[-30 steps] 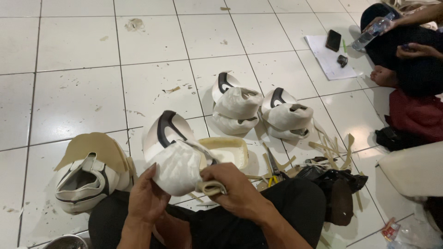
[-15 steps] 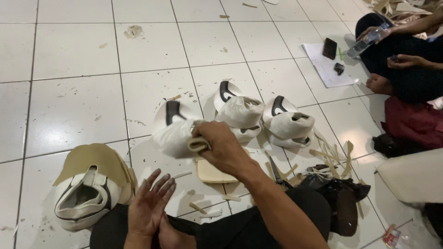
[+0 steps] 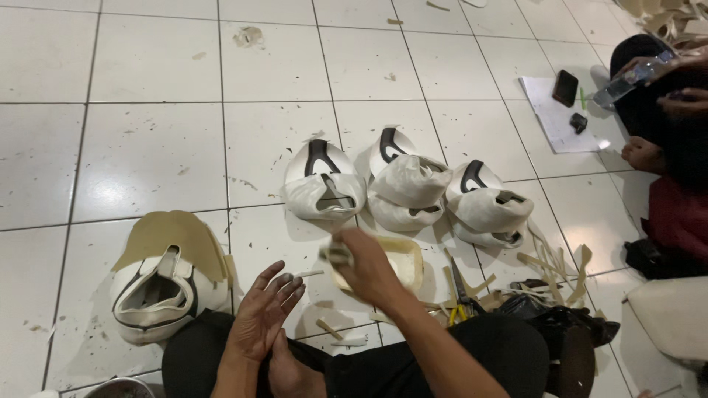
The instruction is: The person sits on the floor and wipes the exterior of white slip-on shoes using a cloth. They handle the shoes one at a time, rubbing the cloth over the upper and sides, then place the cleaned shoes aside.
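My right hand (image 3: 369,265) hovers low over the tiled floor, its fingers closed on a small cream scrap (image 3: 335,253) that is blurred. Just beyond it lies a white shoe upper with a black stripe (image 3: 324,180), apart from the hand. Under the hand is a cream curved piece (image 3: 409,258). My left hand (image 3: 265,309) rests palm up on my knee with its fingers apart and holds nothing. To its left, a white and black upper sits with a beige cut-out sheet (image 3: 169,236) on top.
Two more piles of white uppers (image 3: 407,188) (image 3: 488,206) lie to the right. Scissors (image 3: 461,295) and cream offcuts (image 3: 549,265) are scattered at the right front. Another seated person (image 3: 664,140) holds a plastic bottle (image 3: 630,79) beside paper (image 3: 549,121) and a phone (image 3: 566,87).
My right hand carried the white upper forward, set it on the floor beside the other piles and has drawn back. My left hand let go and turned palm up.
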